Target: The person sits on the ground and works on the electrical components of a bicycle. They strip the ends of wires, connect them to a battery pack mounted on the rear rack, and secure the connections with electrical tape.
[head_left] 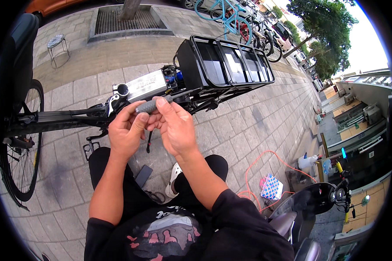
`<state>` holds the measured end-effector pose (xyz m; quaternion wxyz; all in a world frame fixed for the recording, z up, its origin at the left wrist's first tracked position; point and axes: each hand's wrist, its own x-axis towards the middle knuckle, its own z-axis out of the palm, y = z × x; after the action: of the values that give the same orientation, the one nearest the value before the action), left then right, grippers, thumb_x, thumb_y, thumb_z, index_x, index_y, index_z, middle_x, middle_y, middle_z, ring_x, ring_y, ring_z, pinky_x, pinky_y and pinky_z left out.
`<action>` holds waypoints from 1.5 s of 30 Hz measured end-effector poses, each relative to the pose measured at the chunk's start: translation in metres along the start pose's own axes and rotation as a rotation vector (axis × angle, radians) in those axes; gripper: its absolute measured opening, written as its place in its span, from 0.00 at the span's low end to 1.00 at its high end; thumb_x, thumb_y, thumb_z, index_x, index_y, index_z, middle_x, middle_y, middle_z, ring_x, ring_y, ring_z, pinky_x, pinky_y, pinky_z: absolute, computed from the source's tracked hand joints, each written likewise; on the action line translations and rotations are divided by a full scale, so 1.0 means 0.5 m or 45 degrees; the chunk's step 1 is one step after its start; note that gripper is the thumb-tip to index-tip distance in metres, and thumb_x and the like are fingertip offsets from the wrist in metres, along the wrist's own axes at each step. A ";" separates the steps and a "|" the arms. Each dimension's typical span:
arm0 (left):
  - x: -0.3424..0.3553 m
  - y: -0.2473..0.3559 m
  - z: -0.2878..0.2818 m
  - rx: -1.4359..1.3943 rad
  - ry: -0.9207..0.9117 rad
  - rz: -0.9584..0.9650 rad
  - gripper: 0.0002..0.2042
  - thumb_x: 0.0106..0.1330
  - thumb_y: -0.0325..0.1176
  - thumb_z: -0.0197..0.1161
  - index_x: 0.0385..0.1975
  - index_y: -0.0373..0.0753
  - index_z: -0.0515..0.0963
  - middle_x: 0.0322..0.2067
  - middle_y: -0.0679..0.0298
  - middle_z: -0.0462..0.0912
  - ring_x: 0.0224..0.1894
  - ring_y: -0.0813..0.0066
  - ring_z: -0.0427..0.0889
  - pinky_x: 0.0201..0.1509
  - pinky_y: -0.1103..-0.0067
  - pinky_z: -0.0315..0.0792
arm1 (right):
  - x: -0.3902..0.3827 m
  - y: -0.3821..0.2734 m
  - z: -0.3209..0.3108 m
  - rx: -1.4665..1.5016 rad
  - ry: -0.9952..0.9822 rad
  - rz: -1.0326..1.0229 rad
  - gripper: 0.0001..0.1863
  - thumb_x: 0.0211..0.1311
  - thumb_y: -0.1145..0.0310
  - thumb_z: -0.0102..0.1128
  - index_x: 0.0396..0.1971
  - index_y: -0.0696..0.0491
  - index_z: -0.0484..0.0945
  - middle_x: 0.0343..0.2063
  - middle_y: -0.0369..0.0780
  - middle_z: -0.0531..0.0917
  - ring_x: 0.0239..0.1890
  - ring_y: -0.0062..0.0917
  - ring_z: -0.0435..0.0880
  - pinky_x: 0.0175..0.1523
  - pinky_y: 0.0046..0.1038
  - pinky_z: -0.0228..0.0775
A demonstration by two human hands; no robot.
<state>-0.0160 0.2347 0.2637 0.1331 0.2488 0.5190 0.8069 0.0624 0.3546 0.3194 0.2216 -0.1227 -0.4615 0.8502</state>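
Holding one grey cylinder (147, 106), two hands (125, 130) (177, 129)

Left forearm (108, 185) comes up pretty steep, right forearm (199, 172) slants in more. Both are bare. Left hand (126, 132) is in a thumb-and-finger pinch, and right hand (177, 130) pinches right beside it, thumb up top, fingers curled under.

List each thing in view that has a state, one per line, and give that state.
Grey cylinder: held up, slightly tilted
Left hand: closed on the cylinder's left end
Right hand: closed on its right end
Silver case: uncovered
Stool: upright, unoccupied
Dark flat slab: lying on the paving
Orange cord: loosely looped
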 end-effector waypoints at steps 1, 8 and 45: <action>0.002 0.001 0.002 -0.009 -0.003 0.003 0.19 0.77 0.35 0.72 0.61 0.32 0.82 0.36 0.66 0.86 0.28 0.85 0.79 0.26 0.86 0.73 | 0.002 0.000 0.000 -0.002 0.007 -0.005 0.16 0.79 0.59 0.67 0.43 0.60 0.84 0.35 0.40 0.88 0.32 0.20 0.88 0.37 0.22 0.82; 0.005 -0.017 0.000 -0.038 -0.008 0.043 0.21 0.79 0.39 0.69 0.63 0.32 0.81 0.37 0.62 0.86 0.26 0.82 0.79 0.24 0.83 0.73 | 0.008 0.011 -0.001 -0.073 0.042 -0.047 0.16 0.79 0.58 0.67 0.42 0.58 0.85 0.34 0.39 0.89 0.30 0.19 0.86 0.37 0.21 0.82; 0.014 -0.018 0.010 0.257 0.041 0.342 0.18 0.78 0.27 0.67 0.66 0.37 0.80 0.45 0.65 0.83 0.37 0.82 0.81 0.35 0.83 0.76 | 0.037 0.024 -0.048 0.124 -0.225 -0.034 0.19 0.83 0.63 0.59 0.63 0.60 0.79 0.43 0.41 0.88 0.42 0.24 0.87 0.45 0.30 0.82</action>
<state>-0.0197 0.2459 0.2592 -0.0098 0.3150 0.5616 0.7650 0.0532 0.3755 0.2961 0.1971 -0.0301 -0.4391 0.8760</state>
